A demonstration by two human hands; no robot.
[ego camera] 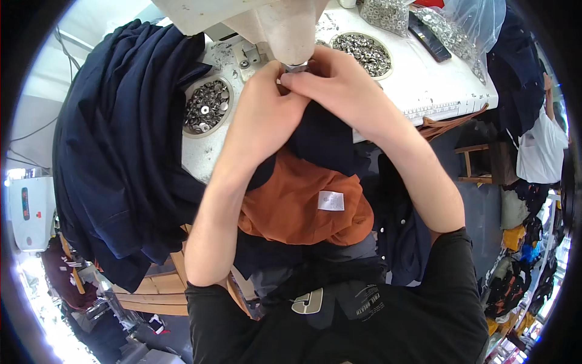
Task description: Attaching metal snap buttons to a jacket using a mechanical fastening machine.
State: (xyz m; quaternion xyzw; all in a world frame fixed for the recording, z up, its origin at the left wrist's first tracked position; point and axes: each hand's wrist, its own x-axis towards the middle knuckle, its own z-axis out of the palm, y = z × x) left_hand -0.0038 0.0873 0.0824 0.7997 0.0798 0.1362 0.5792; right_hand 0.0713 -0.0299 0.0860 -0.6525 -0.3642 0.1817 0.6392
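Note:
Directly under the head of a snap-fastener press (288, 36), my left hand (270, 107) and my right hand (338, 82) meet with fingertips close together. Both pinch the edge of a navy garment (323, 136), whose gripped part is mostly hidden behind my fingers. The garment hangs down over the table's front towards my lap, showing its orange lining (291, 204) and a white label (331, 200). Left of my left hand, a round bowl set in the table holds metal snap parts (207, 108). Beyond my right hand sits another bowl of snap parts (362, 53).
Navy garments (122, 150) are heaped at the left. On the white table (423, 86) lie a phone (429, 37) and clear bags of metal rings (385, 16). A ruler strip (432, 110) runs along the front edge. At the far right stands a person in white (541, 145).

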